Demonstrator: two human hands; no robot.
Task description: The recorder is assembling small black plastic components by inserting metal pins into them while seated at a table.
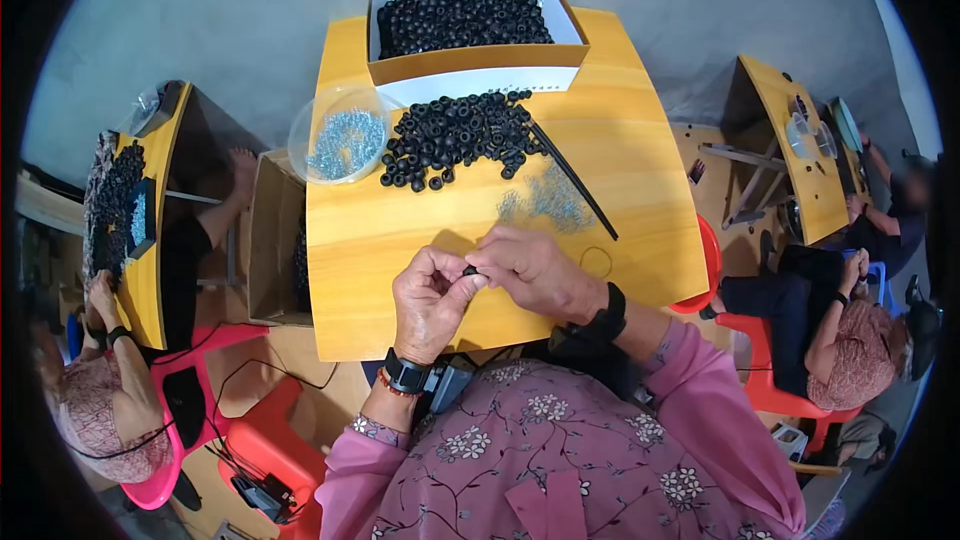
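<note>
Close to the near edge of the table, my two hands meet fingertip to fingertip. My left hand (432, 302) pinches a small black round piece (470, 270) between thumb and forefinger. My right hand (530, 268) is closed too, its fingertips pressed together against the same spot; whatever else they grip is hidden. Beyond the hands lies a loose pile of black round hollow pieces (455, 135). A small heap of fine silvery-blue metal bits (555, 198), perhaps springs, is spread just past my right hand.
A thin black rod (575, 182) slants beside the heap, near a thin ring (597, 260). A clear round tub (302, 140) holds more bluish bits. At the back stands a box (480, 62) full of black pieces. People work at tables (800, 170) on both sides; red stools (275, 445) flank me.
</note>
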